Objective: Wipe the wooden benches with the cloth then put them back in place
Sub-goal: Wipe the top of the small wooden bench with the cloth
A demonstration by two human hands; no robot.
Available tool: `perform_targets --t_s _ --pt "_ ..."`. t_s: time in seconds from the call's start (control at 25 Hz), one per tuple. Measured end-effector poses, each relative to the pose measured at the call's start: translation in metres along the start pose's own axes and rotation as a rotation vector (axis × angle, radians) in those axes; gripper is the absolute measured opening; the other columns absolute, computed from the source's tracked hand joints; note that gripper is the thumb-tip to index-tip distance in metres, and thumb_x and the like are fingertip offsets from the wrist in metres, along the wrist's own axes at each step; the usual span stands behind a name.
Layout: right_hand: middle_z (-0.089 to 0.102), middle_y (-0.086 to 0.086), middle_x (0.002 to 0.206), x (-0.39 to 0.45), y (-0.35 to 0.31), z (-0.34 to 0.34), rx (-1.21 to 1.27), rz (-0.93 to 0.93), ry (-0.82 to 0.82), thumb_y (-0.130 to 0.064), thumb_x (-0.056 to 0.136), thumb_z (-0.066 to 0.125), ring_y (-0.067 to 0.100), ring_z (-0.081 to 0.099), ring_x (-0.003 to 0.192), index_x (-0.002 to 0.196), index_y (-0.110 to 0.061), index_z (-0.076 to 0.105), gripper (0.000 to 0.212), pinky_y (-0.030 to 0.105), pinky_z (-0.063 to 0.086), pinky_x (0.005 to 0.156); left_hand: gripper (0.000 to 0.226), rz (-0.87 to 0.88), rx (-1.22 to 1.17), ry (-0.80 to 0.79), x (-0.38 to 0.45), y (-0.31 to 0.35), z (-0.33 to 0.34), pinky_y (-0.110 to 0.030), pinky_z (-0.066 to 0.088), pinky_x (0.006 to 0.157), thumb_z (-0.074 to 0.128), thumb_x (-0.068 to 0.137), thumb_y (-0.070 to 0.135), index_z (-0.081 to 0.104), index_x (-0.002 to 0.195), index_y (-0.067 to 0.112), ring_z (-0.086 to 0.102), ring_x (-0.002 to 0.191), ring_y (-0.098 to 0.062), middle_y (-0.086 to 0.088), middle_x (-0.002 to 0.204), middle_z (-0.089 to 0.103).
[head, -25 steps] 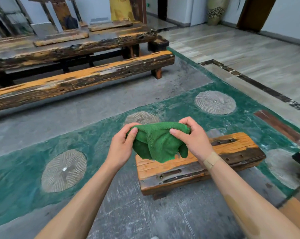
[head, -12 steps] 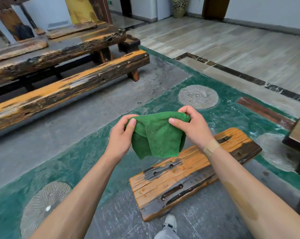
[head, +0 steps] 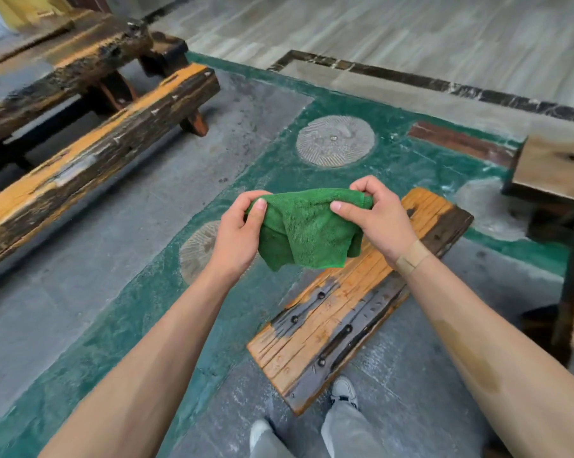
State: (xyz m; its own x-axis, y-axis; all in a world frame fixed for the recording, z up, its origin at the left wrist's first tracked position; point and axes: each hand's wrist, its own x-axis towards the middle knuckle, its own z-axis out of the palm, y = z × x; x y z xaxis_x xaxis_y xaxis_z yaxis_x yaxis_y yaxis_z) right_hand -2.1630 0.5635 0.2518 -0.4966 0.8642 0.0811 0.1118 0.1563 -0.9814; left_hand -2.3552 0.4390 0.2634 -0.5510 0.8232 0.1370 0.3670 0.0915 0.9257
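Gripping a rumpled green cloth (head: 307,231), left hand (head: 237,238) and right hand (head: 375,219) pinching its top edge, above a worn bench (head: 345,312)

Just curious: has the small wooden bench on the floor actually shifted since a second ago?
Cannot tell. The small bench looks turned, but the round floor disc beside it swung likewise, so the camera moved.

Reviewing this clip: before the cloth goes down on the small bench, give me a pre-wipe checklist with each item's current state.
1. Green microfibre cloth in hand: ok, left hand and right hand each pinch its top edge.
2. Cloth spread flat for wiping: not ok, it hangs bunched.
3. Small orange-and-black wooden bench within reach: ok, just below the hands.
4. Bench top free of objects: ok.
5. Cloth damp: cannot tell.
6. Feet clear of bench: ok, white shoe sits beside its near end.
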Motion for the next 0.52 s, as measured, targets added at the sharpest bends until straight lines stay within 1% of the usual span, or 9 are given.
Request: perform_targets --t_s 0.12,0.16,0.2,0.28,0.32,0.36,0.44,0.52 --pt "0.053 -0.008 0.082 -0.013 0.006 0.004 -0.030 0.031 0.092 -0.019 0.086 0.078 0.008 0.051 0.079 0.080 -0.024 0.051 0.028 0.026 0.043 0.070 0.028 0.021 -0.020 -0.076 0.009 -0.011 0.001 -0.012 0.047 0.078 0.049 0.104 0.017 0.063 0.099 0.040 0.060 0.086 0.009 0.029 0.091 0.068" --pt "0.053 -0.008 0.082 -0.019 0.007 0.007 -0.045 0.036 0.117 -0.018 0.086 0.078 0.009 0.050 0.079 0.080 -0.024 0.051 0.028 0.028 0.043 0.071 0.028 0.031 -0.022 -0.101 0.010 -0.014 0.000 -0.014 0.047 0.078 0.049 0.104 0.017 0.063 0.099 0.040 0.060 0.086 0.008 0.031 0.090 0.068" --pt "0.053 -0.009 0.081 -0.027 0.006 0.012 -0.059 0.044 0.152 -0.018 0.085 0.078 0.007 0.050 0.078 0.080 -0.025 0.051 0.028 0.026 0.042 0.069 0.028 0.042 -0.032 -0.142 0.010 -0.017 -0.004 -0.014 0.047 0.078 0.049 0.104 0.017 0.063 0.100 0.040 0.060 0.086 0.008 0.032 0.090 0.067" --pt "0.053 -0.019 0.077 -0.043 0.004 0.023 -0.070 0.045 0.216 -0.019 0.085 0.078 -0.001 0.048 0.072 0.079 -0.026 0.050 0.030 0.018 0.040 0.065 0.027 0.076 -0.044 -0.219 0.010 -0.024 -0.012 -0.010 0.046 0.076 0.048 0.103 0.017 0.063 0.100 0.040 0.060 0.086 0.010 0.034 0.091 0.067" --pt "0.053 -0.022 0.076 -0.051 0.003 0.031 -0.072 0.045 0.242 -0.018 0.086 0.078 -0.003 0.048 0.071 0.079 -0.026 0.049 0.031 0.016 0.039 0.065 0.026 0.097 -0.045 -0.244 0.010 -0.028 -0.018 -0.009 0.045 0.076 0.048 0.103 0.018 0.062 0.100 0.040 0.059 0.086 0.012 0.035 0.092 0.066" --pt "0.053 -0.022 0.077 -0.059 0.002 0.038 -0.078 0.050 0.270 -0.017 0.086 0.078 -0.001 0.048 0.073 0.079 -0.026 0.048 0.032 0.018 0.039 0.067 0.026 0.111 -0.048 -0.269 0.011 -0.030 -0.023 -0.009 0.045 0.076 0.048 0.102 0.019 0.062 0.100 0.041 0.059 0.087 0.012 0.035 0.092 0.066" --pt "0.050 -0.012 0.082 -0.073 -0.002 0.053 -0.094 0.066 0.338 -0.016 0.085 0.078 0.008 0.047 0.080 0.079 -0.026 0.047 0.033 0.028 0.039 0.072 0.026 0.117 -0.053 -0.336 0.012 -0.034 -0.033 -0.011 0.046 0.077 0.049 0.102 0.021 0.062 0.100 0.043 0.059 0.088 0.011 0.036 0.093 0.066" --pt "0.049 -0.008 0.083 -0.086 -0.006 0.063 -0.090 0.081 0.387 -0.016 0.085 0.078 0.011 0.046 0.082 0.080 -0.026 0.047 0.033 0.031 0.038 0.074 0.026 0.129 -0.063 -0.380 0.011 -0.037 -0.038 -0.012 0.047 0.078 0.049 0.103 0.020 0.062 0.100 0.041 0.060 0.087 0.010 0.033 0.092 0.067"
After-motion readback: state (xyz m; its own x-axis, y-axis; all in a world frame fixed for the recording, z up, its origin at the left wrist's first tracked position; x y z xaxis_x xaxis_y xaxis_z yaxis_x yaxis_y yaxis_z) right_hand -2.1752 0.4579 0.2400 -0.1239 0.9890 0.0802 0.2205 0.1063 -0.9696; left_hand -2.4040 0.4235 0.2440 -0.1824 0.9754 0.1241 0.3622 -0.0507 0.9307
